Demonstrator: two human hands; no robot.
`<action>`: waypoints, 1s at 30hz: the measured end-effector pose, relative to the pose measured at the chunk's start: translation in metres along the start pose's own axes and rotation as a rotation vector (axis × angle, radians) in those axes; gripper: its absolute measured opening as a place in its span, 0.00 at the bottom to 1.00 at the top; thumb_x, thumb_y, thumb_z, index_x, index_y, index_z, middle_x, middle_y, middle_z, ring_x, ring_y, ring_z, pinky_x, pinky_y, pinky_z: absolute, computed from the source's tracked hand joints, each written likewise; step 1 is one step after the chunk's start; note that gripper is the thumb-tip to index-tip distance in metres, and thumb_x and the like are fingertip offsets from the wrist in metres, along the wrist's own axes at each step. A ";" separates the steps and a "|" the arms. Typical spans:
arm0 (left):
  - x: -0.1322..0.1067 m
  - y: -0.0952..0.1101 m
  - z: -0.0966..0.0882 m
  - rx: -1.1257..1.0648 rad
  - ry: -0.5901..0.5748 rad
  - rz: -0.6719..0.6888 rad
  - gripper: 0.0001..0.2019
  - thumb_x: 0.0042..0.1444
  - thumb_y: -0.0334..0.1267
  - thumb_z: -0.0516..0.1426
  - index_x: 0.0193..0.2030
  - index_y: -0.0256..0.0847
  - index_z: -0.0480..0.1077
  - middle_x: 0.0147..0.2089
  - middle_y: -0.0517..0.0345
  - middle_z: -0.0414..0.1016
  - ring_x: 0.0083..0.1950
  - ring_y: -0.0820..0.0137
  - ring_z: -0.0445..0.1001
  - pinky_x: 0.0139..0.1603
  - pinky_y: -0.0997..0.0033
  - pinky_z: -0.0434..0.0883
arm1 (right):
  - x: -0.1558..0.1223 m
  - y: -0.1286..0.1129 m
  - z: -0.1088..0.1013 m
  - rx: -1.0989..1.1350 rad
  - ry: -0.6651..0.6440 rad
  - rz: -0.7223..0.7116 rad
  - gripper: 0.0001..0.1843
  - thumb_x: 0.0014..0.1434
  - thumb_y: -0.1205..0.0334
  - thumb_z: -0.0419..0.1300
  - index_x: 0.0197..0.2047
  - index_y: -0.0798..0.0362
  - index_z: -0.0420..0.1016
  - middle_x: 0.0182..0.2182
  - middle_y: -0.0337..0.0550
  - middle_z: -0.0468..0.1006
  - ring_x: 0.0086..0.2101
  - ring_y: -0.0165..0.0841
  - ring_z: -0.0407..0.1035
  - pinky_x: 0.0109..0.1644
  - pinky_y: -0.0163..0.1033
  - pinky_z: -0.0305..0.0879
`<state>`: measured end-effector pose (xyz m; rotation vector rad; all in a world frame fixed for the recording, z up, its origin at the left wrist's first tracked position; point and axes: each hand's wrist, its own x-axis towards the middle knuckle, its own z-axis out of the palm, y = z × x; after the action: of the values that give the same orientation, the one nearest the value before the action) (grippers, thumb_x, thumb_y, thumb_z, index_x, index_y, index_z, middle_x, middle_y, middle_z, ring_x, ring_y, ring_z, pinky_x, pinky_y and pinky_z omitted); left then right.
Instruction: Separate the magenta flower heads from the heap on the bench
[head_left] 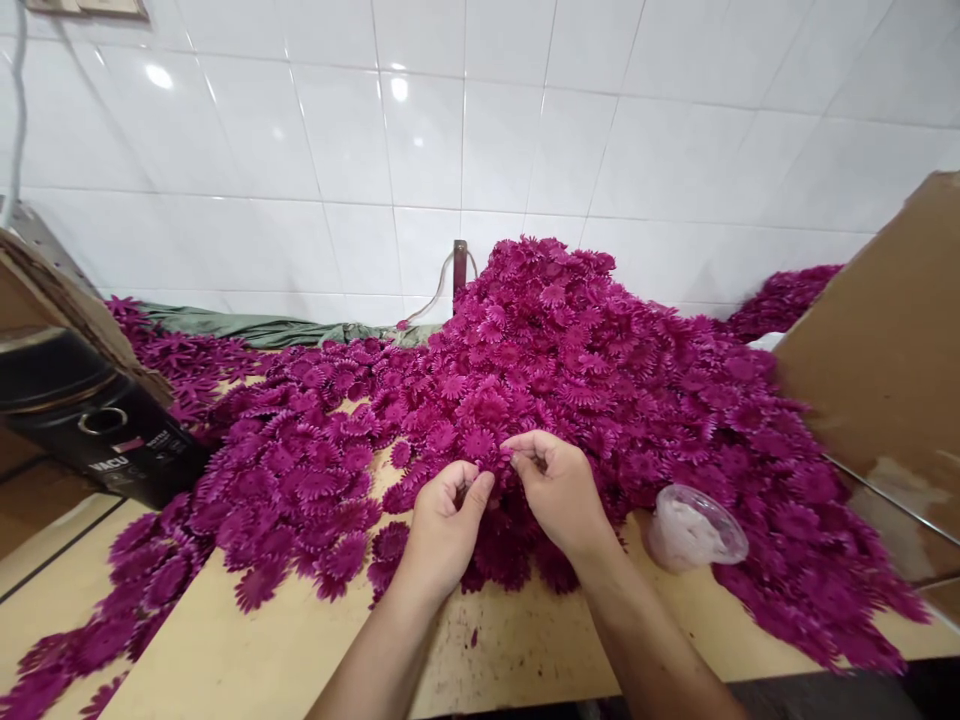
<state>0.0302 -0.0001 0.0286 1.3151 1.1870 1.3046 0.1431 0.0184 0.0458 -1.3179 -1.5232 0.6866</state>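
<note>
A large heap of magenta artificial flower heads (pixel 555 350) with fringed petals covers the middle of the table. Just over its front slope, my left hand (pixel 444 515) is closed, thumb and forefinger pinched together. What lies in that pinch, if anything, blends into the flowers behind. Close by on the right, my right hand (pixel 559 490) is also pinched, with a bit of magenta flower showing at its fingertips. The two hands are slightly apart. To the right of my right wrist, a clear plastic cup (pixel 694 530) with whitish contents leans tilted against the flowers.
A black canister (pixel 97 430) and a cardboard piece (pixel 67 300) stand at the left. Another cardboard sheet (pixel 885 370) rises at the right. Green cloth (pixel 255 325) lies along the white tiled wall (pixel 337 130). More flowers spread to both sides of the wooden tabletop (pixel 247 660).
</note>
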 end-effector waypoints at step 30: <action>-0.002 0.008 -0.007 0.014 -0.008 -0.043 0.09 0.47 0.39 0.56 0.31 0.37 0.74 0.26 0.58 0.74 0.33 0.68 0.71 0.37 0.72 0.67 | 0.004 0.006 -0.003 -0.076 -0.116 -0.111 0.11 0.53 0.63 0.48 0.25 0.54 0.69 0.23 0.41 0.72 0.28 0.32 0.67 0.35 0.38 0.62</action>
<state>0.0231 -0.0033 0.0361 1.2977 1.2143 1.2612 0.1490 0.0235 0.0429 -1.2570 -1.7176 0.6494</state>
